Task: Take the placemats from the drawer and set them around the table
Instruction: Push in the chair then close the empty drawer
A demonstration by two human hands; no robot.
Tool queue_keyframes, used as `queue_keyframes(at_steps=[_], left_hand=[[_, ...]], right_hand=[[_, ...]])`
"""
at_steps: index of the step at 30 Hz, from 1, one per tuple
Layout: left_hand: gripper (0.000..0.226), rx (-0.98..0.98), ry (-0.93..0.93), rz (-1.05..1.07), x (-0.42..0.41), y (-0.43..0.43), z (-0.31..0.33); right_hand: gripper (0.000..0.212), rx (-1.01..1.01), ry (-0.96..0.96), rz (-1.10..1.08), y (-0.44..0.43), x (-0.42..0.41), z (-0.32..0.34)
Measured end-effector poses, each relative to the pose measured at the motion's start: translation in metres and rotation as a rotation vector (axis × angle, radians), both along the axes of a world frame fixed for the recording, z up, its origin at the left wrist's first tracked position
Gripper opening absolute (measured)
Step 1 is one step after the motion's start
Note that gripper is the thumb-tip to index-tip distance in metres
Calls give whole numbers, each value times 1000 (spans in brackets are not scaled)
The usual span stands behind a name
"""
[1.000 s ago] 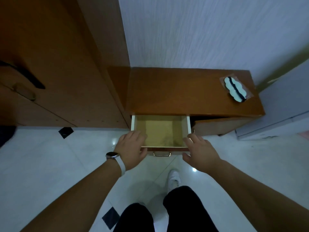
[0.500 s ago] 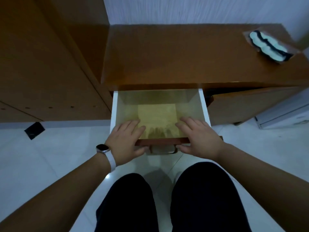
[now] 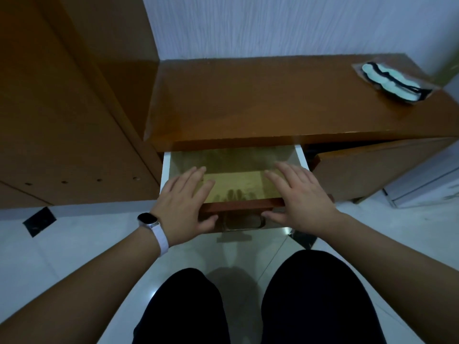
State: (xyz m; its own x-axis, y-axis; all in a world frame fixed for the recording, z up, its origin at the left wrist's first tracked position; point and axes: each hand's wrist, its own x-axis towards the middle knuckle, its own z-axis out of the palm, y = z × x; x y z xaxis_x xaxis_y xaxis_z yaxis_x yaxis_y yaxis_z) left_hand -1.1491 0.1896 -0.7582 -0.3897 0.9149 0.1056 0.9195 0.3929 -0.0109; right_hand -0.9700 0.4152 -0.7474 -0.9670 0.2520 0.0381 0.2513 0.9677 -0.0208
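The drawer (image 3: 166,167) of a low brown cabinet stands pulled out, white-sided with a brown front. Inside lies a tan placemat (image 3: 237,183), flat on the drawer bottom. My left hand (image 3: 185,199), with a white watch on the wrist, reaches over the drawer front, fingers spread above the placemat's left edge. My right hand (image 3: 300,194) mirrors it over the right edge, fingers spread too. Both thumbs hang in front of the drawer front. Neither hand grips anything that I can see.
The cabinet top (image 3: 260,100) carries a clear packet with a white and black item (image 3: 387,79) at its far right. A tall brown wardrobe (image 3: 62,108) stands at left. A cabinet door (image 3: 377,167) is ajar right of the drawer. My knees are over the white tiled floor.
The view dropped closer to the drawer as I crouched. Both hands moved from the drawer's front rim forward over the placemat inside.
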Motion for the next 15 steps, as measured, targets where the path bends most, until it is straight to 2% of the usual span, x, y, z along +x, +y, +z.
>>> queue_keyframes(at_steps=[10,15], left_hand=[[100,12,126,105,-42,37,11],[106,19,121,203,-61,52,12]], right_hand=[[109,26,16,-128,31,-46,3],[107,61,63,-135,42,-67,2]])
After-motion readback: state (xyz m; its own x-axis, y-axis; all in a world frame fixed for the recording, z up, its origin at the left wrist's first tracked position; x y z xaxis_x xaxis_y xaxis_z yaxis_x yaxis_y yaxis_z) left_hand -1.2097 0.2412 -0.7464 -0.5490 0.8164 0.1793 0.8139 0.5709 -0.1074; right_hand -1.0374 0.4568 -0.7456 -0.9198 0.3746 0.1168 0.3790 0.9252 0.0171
